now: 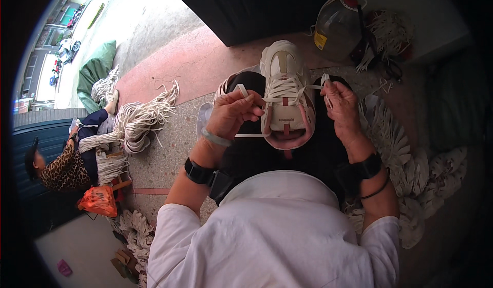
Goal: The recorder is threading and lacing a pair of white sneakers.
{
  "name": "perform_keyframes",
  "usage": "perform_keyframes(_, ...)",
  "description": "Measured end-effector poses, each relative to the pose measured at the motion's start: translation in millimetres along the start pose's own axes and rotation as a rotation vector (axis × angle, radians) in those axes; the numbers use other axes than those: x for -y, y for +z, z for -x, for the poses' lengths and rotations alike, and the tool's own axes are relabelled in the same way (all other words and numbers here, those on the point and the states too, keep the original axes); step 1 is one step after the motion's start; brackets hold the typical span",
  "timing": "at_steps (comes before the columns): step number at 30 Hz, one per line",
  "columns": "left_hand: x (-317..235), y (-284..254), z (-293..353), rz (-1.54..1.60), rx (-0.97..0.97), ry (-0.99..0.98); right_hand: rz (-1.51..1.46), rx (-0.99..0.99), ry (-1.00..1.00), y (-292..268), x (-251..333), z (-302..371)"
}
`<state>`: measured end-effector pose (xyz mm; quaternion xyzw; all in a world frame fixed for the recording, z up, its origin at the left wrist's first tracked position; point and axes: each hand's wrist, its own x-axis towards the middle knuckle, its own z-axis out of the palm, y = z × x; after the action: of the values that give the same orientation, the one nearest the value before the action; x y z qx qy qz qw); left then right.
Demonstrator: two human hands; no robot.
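A cream sneaker point(286, 114) with pinkish lining rests between my knees, its toe pointing away from me. White shoelaces point(283, 89) cross its tongue through the eyelets. To the left of the shoe, my left hand point(232, 112) pinches one end of the lace, whose tip stands up above the fingers. My right hand point(341, 106) grips the other end on the right side, and that lace runs from the upper eyelets to the fingers. Both hands are raised at about the height of the shoe's collar.
Bundles of white laces point(146, 118) lie at left beside a seated person point(67, 172) in a leopard-print top. An orange bag point(98, 200) is near that person. A clear plastic jug point(336, 29) stands far right, by scissors point(393, 71). Piles of pale shoe parts point(395, 154) cover the right floor.
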<state>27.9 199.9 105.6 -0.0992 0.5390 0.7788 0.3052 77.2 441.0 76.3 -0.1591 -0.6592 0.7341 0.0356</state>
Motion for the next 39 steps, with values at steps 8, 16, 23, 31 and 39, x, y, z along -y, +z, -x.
perform_keyframes(8,14,1,3,-0.335,-0.049,0.131,-0.233,0.033,0.119,9,0,5)
perform_keyframes(16,26,0,3,-0.151,0.030,0.124,-0.152,0.021,0.111,15,2,-4)
perform_keyframes(23,25,-6,5,-0.109,0.032,0.038,-0.222,0.031,0.171,20,21,4)
perform_keyframes(31,24,-6,4,-0.184,0.069,0.049,-0.375,-0.059,0.244,12,12,0)
perform_keyframes(39,28,-10,2,-0.203,0.120,0.062,-0.396,-0.161,0.363,6,11,5)
